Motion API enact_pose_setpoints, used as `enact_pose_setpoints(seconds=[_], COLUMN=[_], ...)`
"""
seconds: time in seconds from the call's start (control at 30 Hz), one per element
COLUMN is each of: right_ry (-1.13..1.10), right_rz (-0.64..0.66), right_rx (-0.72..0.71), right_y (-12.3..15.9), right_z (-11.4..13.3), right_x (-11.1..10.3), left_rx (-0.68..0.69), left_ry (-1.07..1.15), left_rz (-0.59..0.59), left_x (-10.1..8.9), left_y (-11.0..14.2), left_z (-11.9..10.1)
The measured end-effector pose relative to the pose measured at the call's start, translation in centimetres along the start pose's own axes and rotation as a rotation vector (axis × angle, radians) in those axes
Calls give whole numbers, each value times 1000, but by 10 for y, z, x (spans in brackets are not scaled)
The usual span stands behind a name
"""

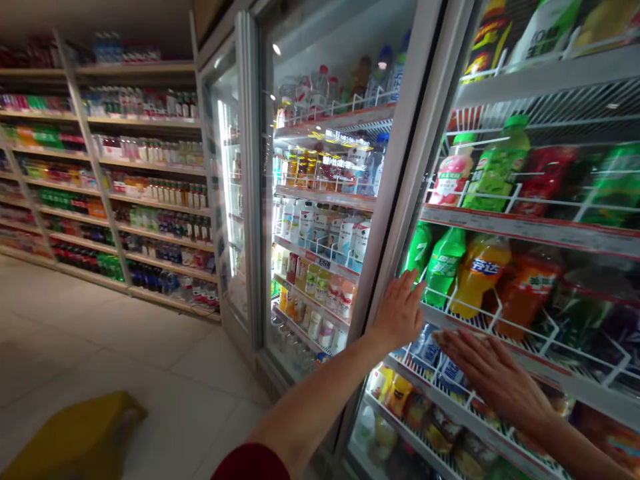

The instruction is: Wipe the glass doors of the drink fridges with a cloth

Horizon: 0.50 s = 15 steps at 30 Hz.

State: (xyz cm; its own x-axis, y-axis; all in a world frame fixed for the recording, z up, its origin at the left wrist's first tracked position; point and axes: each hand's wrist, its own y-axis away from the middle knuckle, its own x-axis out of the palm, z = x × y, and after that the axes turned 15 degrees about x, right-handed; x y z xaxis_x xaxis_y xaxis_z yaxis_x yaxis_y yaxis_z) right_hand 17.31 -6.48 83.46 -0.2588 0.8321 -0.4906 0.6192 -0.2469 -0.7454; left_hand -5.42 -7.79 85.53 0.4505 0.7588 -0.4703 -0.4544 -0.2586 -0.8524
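Note:
My left hand point(400, 310) reaches forward at the left edge of a drinks cooler's right-hand section, beside the grey door frame point(400, 200). Its fingers are extended and slightly apart, holding nothing that I can see. Lower and to the right, my right hand point(493, 373) lies flat with fingers stretched out; its underside is hidden. Both hands are in front of the shelves, but I cannot tell whether they touch glass. Nearest to them are a green bottle point(444, 263), a yellow-orange soda bottle point(480, 273) and blue-labelled bottles point(453, 370) on the shelf below.
Another cooler door point(325, 200), with light reflections on its glass, stands to the left. Farther left, long shelves point(155, 167) hold many drinks along the wall. On the tiled floor point(185, 407), a yellow object point(75, 440) shows at the lower left.

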Motion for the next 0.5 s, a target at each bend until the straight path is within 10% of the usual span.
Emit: enact_pose_setpoints(seconds=[0.23, 0.5], right_ry=[220, 315], right_rz=[-457, -26], right_rx=[693, 289], right_y=[-13, 127], right_z=[-115, -78], right_x=[-87, -57], left_rx=[78, 141], left_ry=[35, 24], left_rz=[37, -56], left_x=[38, 81], left_y=[-19, -33], left_z=[-41, -93])
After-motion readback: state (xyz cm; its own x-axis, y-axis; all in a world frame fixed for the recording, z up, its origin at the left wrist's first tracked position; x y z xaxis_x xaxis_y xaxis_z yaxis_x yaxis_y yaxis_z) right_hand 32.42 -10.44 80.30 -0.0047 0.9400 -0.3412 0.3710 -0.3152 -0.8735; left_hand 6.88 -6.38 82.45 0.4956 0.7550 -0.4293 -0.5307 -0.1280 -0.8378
